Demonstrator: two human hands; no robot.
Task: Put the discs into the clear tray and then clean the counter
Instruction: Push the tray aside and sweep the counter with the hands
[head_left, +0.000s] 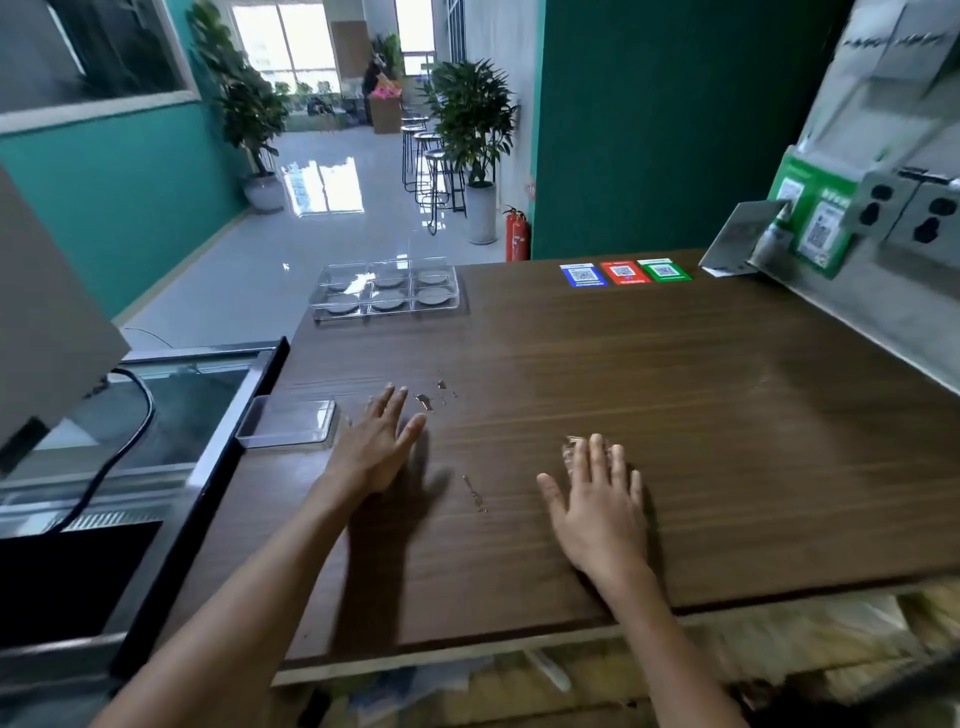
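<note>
Two bare forearms are being stretched forward from the bottom edge of the view over a dark wooden table (675, 415). At the left, the left hand (376, 447) is being held flat just above or on the wood, its fingers straight and spread, nothing being gripped. At the right, the right hand (597, 499) is being laid palm down with straight fingers, and something small and blurred is being covered under its fingertips; what it is cannot be told. Small wet spots (431, 395) are being shown on the wood just beyond the left hand, and another thin streak (474, 491) is lying between the two hands. Well beyond them, at the far left corner of the table, a clear tray (387, 312) with six compartments is sitting, and grey discs (388, 300) are lying inside it, one to each compartment. Beside the left hand, at the left edge of the table, a shallow clear box (285, 422) is resting. Three coloured code stickers (626, 272), blue, red and green, are lying flat at the far edge. Two wall sockets (906, 210) are being seen on the grey panel at the right.
</note>
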